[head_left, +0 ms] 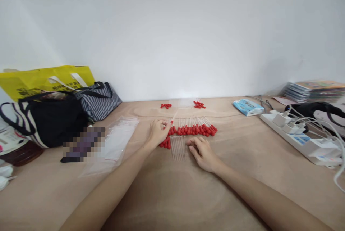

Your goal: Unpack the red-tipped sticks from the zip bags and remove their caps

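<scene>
My left hand (160, 131) is closed, its thumb and fingertips pinching a glass dropper (171, 122) by its red bulb, with the thin tube slanting up and away. Just beyond and to the right lies a row of droppers with red rubber bulbs (198, 129), tubes pointing to the wall. Several loose red bulbs (165, 143) sit below my left fingers. Side by side between my hands are clear glass tubes (178, 149) without bulbs. My right hand (202, 153) rests at their right edge, fingers loosely bent and apart; whether the fingertips touch a tube is unclear.
Farther back lie small piles of red bulbs (199, 104) and more clear tubes (185, 103). Plastic zip bags (115, 143), a striped bag (98, 102) and a black bag (60, 119) are left. A tissue pack (248, 107) and a power strip (299, 138) with cables are right.
</scene>
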`<state>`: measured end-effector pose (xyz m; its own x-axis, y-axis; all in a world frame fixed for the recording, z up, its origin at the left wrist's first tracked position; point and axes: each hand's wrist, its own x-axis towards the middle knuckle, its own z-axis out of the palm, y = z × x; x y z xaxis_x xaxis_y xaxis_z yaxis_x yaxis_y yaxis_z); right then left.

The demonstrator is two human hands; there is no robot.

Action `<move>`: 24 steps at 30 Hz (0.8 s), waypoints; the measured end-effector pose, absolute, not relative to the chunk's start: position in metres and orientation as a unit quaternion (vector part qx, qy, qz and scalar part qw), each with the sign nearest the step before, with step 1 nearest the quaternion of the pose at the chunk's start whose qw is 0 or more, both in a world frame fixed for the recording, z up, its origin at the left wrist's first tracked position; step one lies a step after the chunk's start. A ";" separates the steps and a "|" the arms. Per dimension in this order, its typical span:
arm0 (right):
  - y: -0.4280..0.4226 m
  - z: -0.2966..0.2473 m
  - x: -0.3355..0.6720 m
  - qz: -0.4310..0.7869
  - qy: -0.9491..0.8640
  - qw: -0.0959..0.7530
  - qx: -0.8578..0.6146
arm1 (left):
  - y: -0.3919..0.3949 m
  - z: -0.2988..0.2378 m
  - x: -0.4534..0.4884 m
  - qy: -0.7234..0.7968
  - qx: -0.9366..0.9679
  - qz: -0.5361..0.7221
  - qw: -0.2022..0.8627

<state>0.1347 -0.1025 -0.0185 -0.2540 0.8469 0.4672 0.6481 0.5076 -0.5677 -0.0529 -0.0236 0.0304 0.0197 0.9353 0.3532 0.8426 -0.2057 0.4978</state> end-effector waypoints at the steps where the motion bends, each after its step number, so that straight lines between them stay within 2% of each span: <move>1: -0.103 -0.018 0.135 0.138 -0.785 0.370 -0.477 | -0.031 0.030 -0.058 0.617 0.712 0.327 0.073; 5: -0.103 -0.019 0.136 0.146 -0.786 0.366 -0.477 | -0.066 0.020 -0.075 0.538 0.756 0.364 0.082; 10: -0.101 -0.021 0.139 0.126 -0.711 0.483 -0.495 | -0.092 0.003 -0.082 0.428 0.825 0.368 0.021; 12: -0.102 -0.019 0.142 0.092 -0.711 0.500 -0.485 | -0.095 0.000 -0.079 0.396 0.847 0.356 -0.010; 19: -0.107 -0.012 0.145 -0.018 -0.840 0.370 -0.398 | -0.097 0.000 -0.069 0.327 0.880 0.339 -0.059; 24: -0.106 -0.015 0.140 -0.055 -0.856 0.352 -0.375 | -0.100 0.002 -0.067 0.301 0.879 0.363 -0.069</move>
<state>0.1399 -0.1064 -0.0154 -0.4709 0.6023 0.6446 0.6801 0.7132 -0.1696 -0.0667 -0.0999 0.0015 0.5551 0.4792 0.6799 0.5793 -0.8093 0.0974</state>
